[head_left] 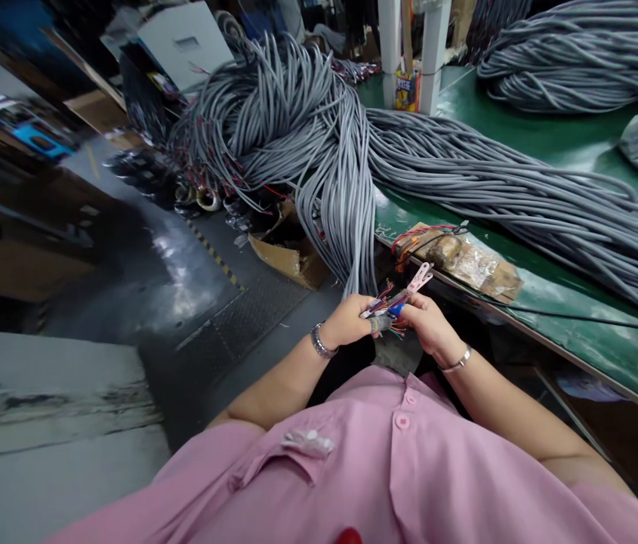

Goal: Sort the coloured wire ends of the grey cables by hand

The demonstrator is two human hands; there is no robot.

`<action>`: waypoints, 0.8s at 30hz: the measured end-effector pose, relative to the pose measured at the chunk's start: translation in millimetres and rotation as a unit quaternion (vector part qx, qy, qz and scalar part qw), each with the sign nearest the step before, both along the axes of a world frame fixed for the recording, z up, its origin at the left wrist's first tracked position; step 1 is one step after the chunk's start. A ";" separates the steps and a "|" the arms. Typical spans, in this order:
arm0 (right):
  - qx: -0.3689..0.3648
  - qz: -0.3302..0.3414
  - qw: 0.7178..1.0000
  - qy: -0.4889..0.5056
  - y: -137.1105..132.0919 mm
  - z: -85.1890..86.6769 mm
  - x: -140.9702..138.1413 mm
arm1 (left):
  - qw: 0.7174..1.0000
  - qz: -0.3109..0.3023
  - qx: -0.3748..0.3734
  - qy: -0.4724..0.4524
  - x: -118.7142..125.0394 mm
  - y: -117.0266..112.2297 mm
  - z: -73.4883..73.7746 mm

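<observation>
The left hand (346, 322) is closed around the grey cable ends (380, 324), which are held low in front of the pink shirt (352, 446), between both hands. By the right hand (430, 326), thumb and fingers drawn together, the thin wires (376, 307) are pinched beside a blue piece (396, 309); whether the pale pink looped piece (420, 278) is gripped too cannot be told. On the floor, an open cardboard box (278, 257) is partly hidden by a thick hank of grey cables (346, 181), by which the space just beyond the left hand is filled. Farther right, a wooden board (503, 281) is set along the edge of the green bench (607, 340). At the cable ends, red, purple and green wires are splayed unevenly.
</observation>
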State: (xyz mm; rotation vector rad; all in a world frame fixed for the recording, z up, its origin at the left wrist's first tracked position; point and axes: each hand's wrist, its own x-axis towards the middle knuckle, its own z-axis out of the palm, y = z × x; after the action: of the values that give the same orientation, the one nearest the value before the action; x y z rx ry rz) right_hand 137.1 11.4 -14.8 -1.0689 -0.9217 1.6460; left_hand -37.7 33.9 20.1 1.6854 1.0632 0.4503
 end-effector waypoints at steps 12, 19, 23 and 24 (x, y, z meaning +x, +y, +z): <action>0.007 -0.010 0.997 0.079 -3.8 3.9 4.3 | 0.998 0.049 -0.007 -0.042 3.2 -6.4 9.1; 0.007 0.004 0.997 0.077 -10.7 2.0 11.9 | 0.997 0.057 -0.006 -0.060 5.5 -7.2 12.4; 0.036 -0.036 0.998 0.033 -12.5 2.3 6.9 | 0.996 0.059 -0.003 -0.062 5.8 -7.1 11.6; 0.039 -0.043 0.998 0.029 -12.9 2.2 5.8 | 0.996 0.061 -0.003 -0.062 5.5 -7.0 10.9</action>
State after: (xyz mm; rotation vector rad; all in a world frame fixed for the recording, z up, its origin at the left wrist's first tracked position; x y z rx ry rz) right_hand 143.0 -1.6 -12.6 -0.9896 -0.8824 1.5503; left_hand -32.2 26.8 31.0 1.5719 1.0788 0.6216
